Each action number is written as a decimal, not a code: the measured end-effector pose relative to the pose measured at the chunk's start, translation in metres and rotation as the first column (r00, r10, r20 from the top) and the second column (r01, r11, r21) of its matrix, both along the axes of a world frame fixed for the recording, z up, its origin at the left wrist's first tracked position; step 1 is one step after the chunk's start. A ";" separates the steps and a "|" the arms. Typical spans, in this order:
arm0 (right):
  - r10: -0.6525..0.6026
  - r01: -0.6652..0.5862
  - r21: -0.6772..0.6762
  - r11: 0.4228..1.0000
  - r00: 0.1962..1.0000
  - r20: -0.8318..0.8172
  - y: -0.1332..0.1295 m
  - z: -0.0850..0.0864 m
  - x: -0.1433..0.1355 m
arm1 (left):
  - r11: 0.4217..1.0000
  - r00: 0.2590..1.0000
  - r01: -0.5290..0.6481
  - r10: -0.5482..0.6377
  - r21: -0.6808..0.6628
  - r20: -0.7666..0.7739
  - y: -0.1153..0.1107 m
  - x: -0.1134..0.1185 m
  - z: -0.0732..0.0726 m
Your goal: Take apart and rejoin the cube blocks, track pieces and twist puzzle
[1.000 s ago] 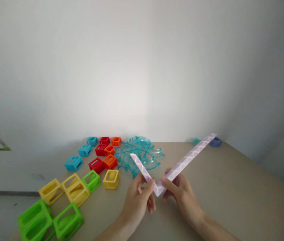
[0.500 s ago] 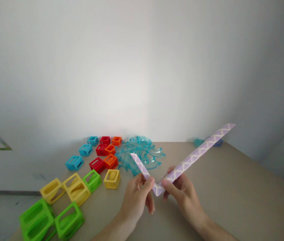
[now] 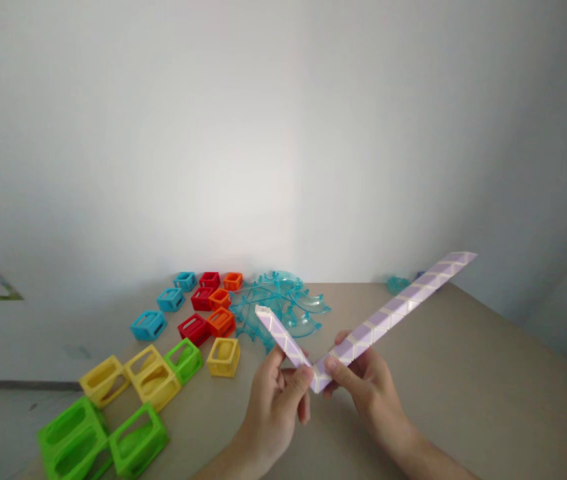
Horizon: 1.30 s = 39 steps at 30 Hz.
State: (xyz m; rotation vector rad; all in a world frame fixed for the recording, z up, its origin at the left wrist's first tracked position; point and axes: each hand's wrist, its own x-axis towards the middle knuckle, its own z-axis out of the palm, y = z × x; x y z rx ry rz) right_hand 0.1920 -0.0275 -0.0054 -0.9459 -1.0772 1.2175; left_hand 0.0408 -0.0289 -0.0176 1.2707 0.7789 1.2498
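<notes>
A purple and white snake puzzle [image 3: 388,317], bent into a V, is held above the table between both hands. Its short arm points up and left; the long arm runs up and right. My left hand [image 3: 278,403] is closed on the short arm, thumb on top just left of the bend. Pinched near the base of the long arm, just right of the bend, is my right hand [image 3: 366,383], its thumb on the upper face. Some fingers of both hands are hidden behind the puzzle.
Left on the table [image 3: 468,393] are green blocks [image 3: 138,440], yellow blocks [image 3: 223,357], blue blocks [image 3: 149,325], red blocks [image 3: 194,328] and orange blocks [image 3: 221,321]. Clear teal plastic pieces [image 3: 278,300] lie by the wall [image 3: 283,133]; another teal piece [image 3: 397,285] sits back right.
The snake puzzle has rolled slightly, showing different faces and the short arm's end. Its long arm's tip has shifted a little right and down. Both hands keep hold.
</notes>
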 end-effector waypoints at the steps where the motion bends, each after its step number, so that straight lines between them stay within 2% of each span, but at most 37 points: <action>1: 0.004 -0.004 -0.003 1.000 1.000 -0.003 0.000 0.000 0.000 | 1.000 1.000 -0.004 0.004 0.010 -0.005 0.000 0.000 0.000; 14: 0.030 -0.031 -0.025 0.999 0.999 -0.034 0.000 0.003 -0.002 | 0.996 0.997 -0.018 0.025 0.092 -0.076 -0.002 -0.007 -0.004; 20: 0.013 -0.021 -0.106 0.994 0.997 -0.070 0.005 0.001 -0.002 | 0.978 0.984 0.146 -0.129 0.147 -0.124 -0.008 -0.008 -0.008; 22: -0.024 0.017 -0.129 0.992 0.998 -0.050 0.007 -0.003 -0.002 | 0.966 0.981 0.178 -0.159 0.186 -0.114 -0.008 -0.008 -0.010; 25: -0.095 0.095 -0.083 0.992 0.995 0.001 0.008 -0.007 -0.001 | 0.955 0.972 0.228 -0.235 0.189 0.020 -0.003 -0.007 -0.012; 27: -0.129 0.129 -0.025 0.991 0.992 0.000 0.008 -0.008 0.002 | 0.959 0.941 0.267 -0.280 0.090 0.188 0.004 -0.006 -0.011; 29: -0.140 0.141 0.031 0.990 0.990 -0.028 0.008 -0.007 0.006 | 0.950 0.908 0.304 -0.265 -0.076 0.324 0.011 -0.007 -0.009; 31: -0.127 0.130 0.084 0.988 0.991 -0.043 0.006 -0.007 0.009 | 0.896 0.905 0.350 -0.249 -0.273 0.345 0.016 -0.007 -0.005; 33: -0.085 0.087 0.122 0.989 0.996 -0.022 0.004 -0.008 0.009 | 0.801 0.899 0.426 -0.325 -0.420 0.294 0.016 -0.008 -0.002; 36: -0.008 0.002 0.144 0.990 0.999 0.047 0.000 -0.008 0.007 | 0.659 0.835 0.544 -0.487 -0.520 0.256 0.009 -0.007 0.002; 37: 0.008 -0.018 0.143 0.990 0.998 0.066 -0.002 -0.008 0.006 | 0.626 0.818 0.564 -0.512 -0.539 0.261 0.006 -0.007 0.003; 39: 0.023 -0.035 0.135 0.990 0.995 0.093 -0.004 -0.006 0.005 | 0.597 0.811 0.566 -0.526 -0.568 0.256 0.002 -0.005 0.003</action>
